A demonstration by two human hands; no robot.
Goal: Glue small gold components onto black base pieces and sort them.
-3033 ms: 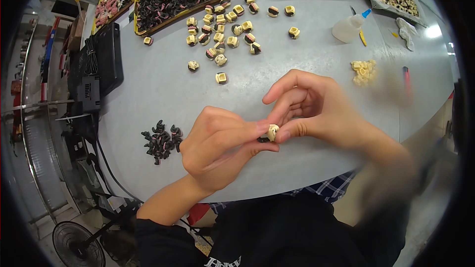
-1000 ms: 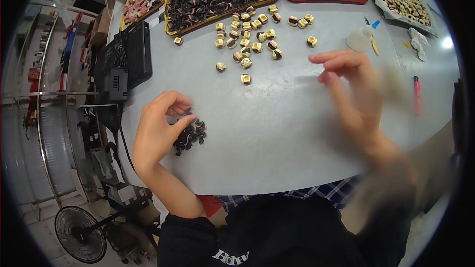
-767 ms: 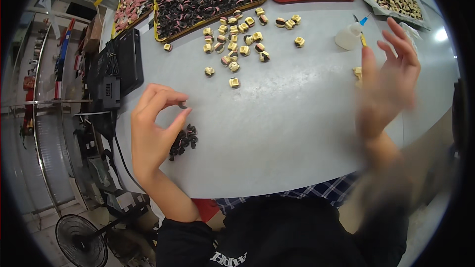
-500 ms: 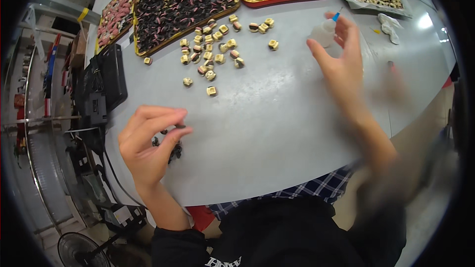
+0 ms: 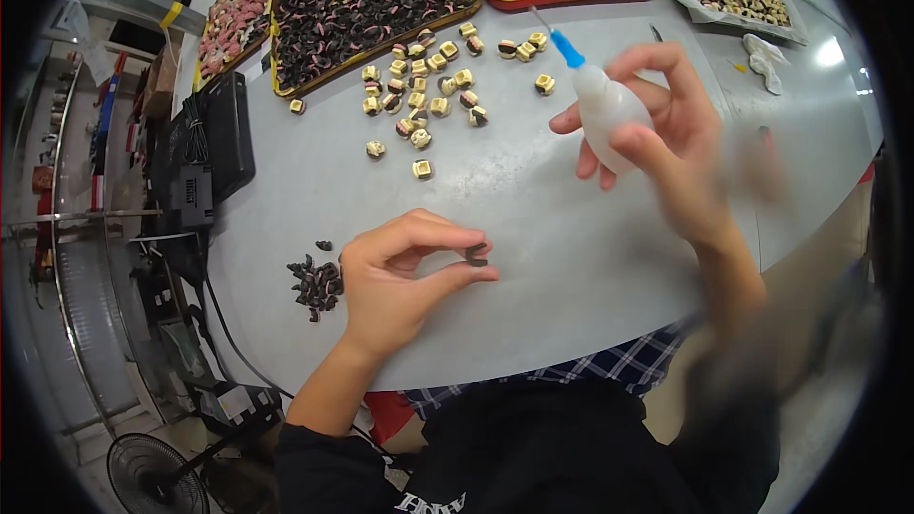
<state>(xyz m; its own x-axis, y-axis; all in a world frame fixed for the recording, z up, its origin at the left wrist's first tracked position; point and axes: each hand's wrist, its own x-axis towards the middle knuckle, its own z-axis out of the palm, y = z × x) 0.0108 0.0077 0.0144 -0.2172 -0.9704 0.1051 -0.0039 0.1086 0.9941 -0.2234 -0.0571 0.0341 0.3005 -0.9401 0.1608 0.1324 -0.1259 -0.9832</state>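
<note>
Between the thumb and fingers of my left hand (image 5: pixel 395 281) a small black curved piece (image 5: pixel 477 255) is pinched, held above the table in front of me. My right hand (image 5: pixel 687 138) grips a translucent white squeeze bottle (image 5: pixel 609 114) with a blue needle tip, tilted so that the tip points up and to the left. Beside my left wrist lies a small pile of loose black pieces (image 5: pixel 316 287). Farther off, several small cream-and-dark block pieces (image 5: pixel 439 107) are scattered on the grey table (image 5: pixel 533 314).
Along the far side stand a pink-piece tray (image 5: pixel 234 19), a black-piece tray (image 5: pixel 376 9), a red tray of cream pieces (image 5: pixel 571 0) and a paper-lined tray (image 5: pixel 795 30). A crumpled tissue (image 5: pixel 764 62) lies far right. A black device (image 5: pixel 224 133) with cables is at left.
My left hand has moved right, away from the black pile, with a black piece in its pinch. My right hand has brought the squeeze bottle nearer and tilted its tip to the left.
</note>
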